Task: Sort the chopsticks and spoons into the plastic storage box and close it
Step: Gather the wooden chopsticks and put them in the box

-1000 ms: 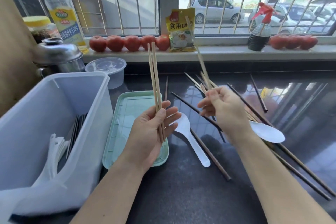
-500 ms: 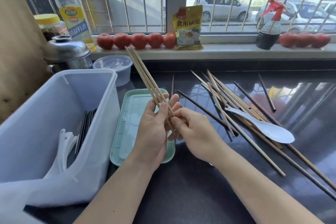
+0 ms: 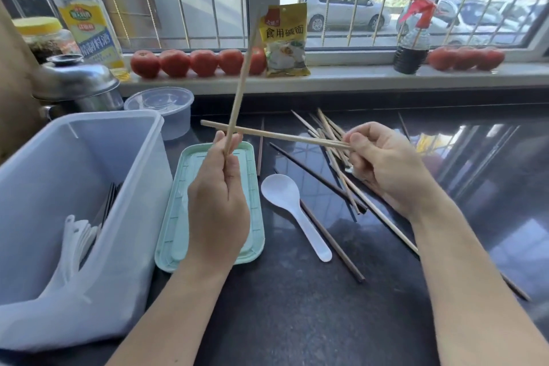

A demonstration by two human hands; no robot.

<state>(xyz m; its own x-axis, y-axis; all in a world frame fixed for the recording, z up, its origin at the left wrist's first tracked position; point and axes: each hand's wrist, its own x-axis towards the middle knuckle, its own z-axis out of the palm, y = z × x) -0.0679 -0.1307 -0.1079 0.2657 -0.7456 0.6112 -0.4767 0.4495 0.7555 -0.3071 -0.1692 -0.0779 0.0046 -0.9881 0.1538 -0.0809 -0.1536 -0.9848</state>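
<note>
My left hand grips light wooden chopsticks that point up and slightly right, above the green lid. My right hand pinches another light chopstick pair lying level and crossing behind the upright ones. The clear plastic storage box stands open at the left, with dark chopsticks and white spoons inside. A white spoon lies on the dark counter beside the lid. More light and dark chopsticks are scattered under and behind my right hand.
A steel pot and a small lidded clear tub stand behind the box. On the window sill are tomatoes, a yellow packet, an oil bottle, a jar and a dark spray bottle.
My hands, which met over the lid, have come apart. The left one now holds its chopsticks more upright; the right one has drawn back right with a level pair. The spoon is uncovered.
</note>
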